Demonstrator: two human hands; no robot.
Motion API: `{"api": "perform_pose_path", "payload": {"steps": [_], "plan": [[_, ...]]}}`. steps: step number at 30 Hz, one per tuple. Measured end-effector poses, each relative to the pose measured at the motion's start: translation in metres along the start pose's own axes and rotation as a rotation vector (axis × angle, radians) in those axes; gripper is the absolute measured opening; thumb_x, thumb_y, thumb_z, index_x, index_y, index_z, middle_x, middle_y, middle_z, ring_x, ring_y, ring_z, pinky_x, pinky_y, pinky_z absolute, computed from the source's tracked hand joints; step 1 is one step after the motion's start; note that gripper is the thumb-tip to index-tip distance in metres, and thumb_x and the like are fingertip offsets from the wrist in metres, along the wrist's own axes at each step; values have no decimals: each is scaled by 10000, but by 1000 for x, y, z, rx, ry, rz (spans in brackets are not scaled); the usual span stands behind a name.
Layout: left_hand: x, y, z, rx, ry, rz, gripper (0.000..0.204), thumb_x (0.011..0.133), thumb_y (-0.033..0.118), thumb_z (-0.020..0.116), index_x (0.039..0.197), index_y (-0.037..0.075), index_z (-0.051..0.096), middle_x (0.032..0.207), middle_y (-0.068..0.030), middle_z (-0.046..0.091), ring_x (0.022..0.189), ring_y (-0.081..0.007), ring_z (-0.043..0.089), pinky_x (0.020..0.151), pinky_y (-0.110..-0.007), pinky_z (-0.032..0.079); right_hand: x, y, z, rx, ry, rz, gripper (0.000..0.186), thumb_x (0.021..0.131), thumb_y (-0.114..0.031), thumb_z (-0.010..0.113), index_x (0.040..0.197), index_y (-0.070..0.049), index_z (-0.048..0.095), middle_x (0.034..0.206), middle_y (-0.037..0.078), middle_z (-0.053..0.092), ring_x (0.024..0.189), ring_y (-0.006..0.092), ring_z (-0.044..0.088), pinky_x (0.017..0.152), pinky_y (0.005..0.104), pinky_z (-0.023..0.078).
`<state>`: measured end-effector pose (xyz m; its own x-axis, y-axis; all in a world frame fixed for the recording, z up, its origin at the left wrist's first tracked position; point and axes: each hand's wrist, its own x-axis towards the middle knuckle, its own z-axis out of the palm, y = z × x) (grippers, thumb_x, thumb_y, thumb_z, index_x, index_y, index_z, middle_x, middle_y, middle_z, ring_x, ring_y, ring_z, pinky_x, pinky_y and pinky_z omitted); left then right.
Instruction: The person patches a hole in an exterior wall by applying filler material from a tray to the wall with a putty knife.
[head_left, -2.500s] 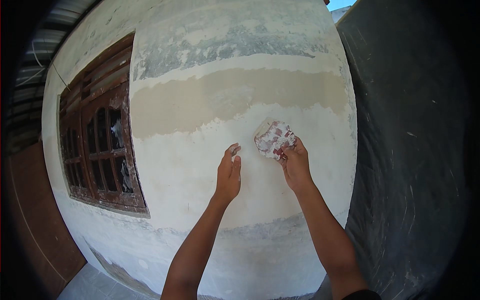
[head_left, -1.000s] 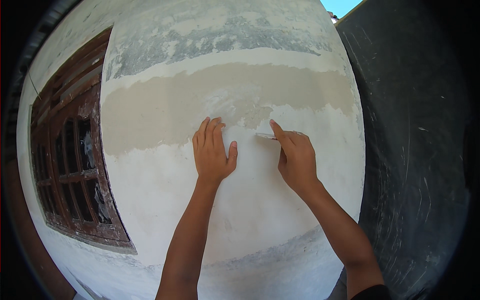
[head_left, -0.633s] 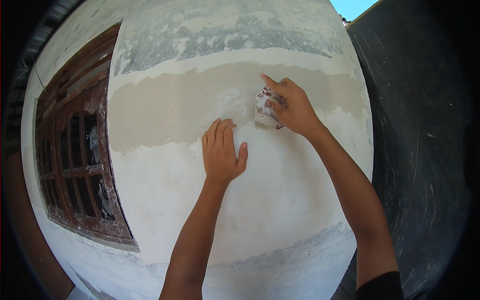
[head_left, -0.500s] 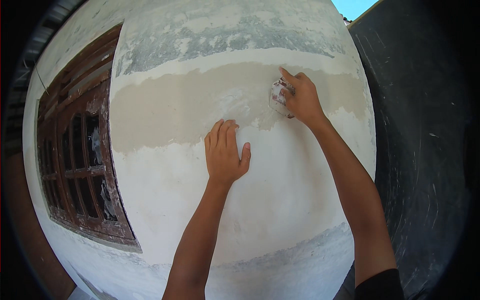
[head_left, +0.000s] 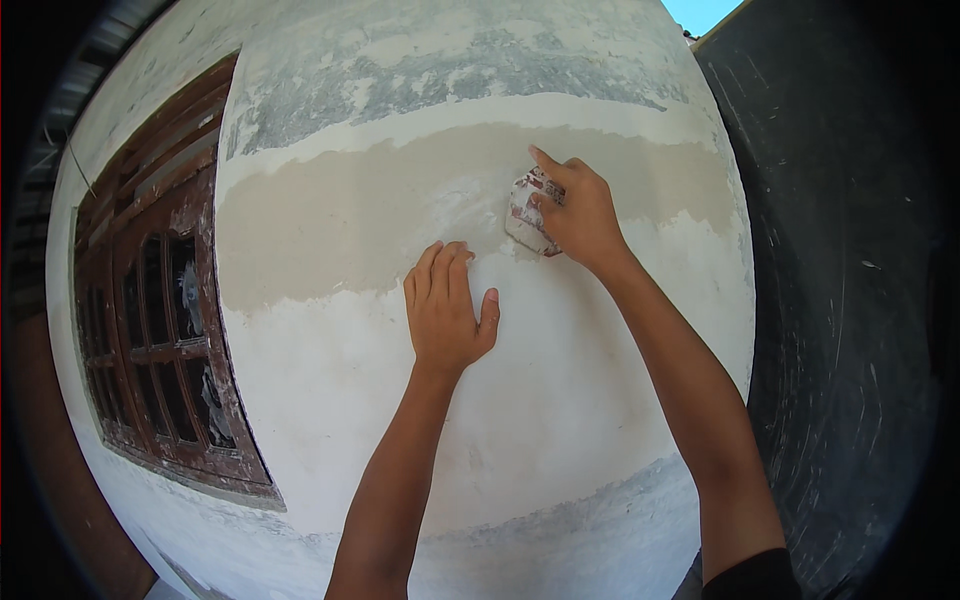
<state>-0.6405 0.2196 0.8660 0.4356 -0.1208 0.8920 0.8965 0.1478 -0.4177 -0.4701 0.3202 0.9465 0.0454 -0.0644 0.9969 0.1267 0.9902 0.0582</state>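
My right hand (head_left: pixel 585 215) is closed on a flat, roughly six-sided piece (head_left: pixel 530 215), white-smeared with dark red patches, whose exact kind I cannot make out. The piece lies against the wall (head_left: pixel 560 370), over the lower part of a beige band of putty (head_left: pixel 330 215). My index finger points up and left above it; the other fingers are mostly hidden. Lower and to the left, my left hand (head_left: pixel 447 315) rests flat on the wall with its fingers stretched out, fingertips at the band's lower edge. Between the hands, a whitish smear (head_left: pixel 465 210) marks the putty.
A brown wooden window (head_left: pixel 165 300) with dark panes and worn, white-spotted paint is set in the wall at left. Grey rough patches (head_left: pixel 440 75) run above the band. A dark, scratched surface (head_left: pixel 830 330) stands beyond the wall's right edge.
My right hand has slid left and slightly down along the wall with the flat piece, closer to the left hand. The left hand stays almost where it was.
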Motion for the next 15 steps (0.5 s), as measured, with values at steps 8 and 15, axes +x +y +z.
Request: {"api": "perform_pose_path", "payload": {"steps": [8, 15], "plan": [[0, 2, 1, -2, -25, 9, 445, 835, 215, 583, 1223, 13, 503, 1270, -138, 543, 1247, -371, 445, 1014, -480, 326, -5, 0, -1, 66, 96, 20, 505, 788, -42, 682, 1289, -74, 627, 912, 143, 602, 843, 308, 615, 775, 412, 497], [-1, 0, -1, 15, -40, 7, 440, 838, 222, 585, 1216, 13, 501, 1264, -147, 535, 1244, -374, 437, 1016, -482, 326, 0, 7, -10, 37, 238, 181, 525, 789, -48, 670, 1309, -103, 617, 908, 145, 589, 899, 308, 610, 791, 400, 500]]}}
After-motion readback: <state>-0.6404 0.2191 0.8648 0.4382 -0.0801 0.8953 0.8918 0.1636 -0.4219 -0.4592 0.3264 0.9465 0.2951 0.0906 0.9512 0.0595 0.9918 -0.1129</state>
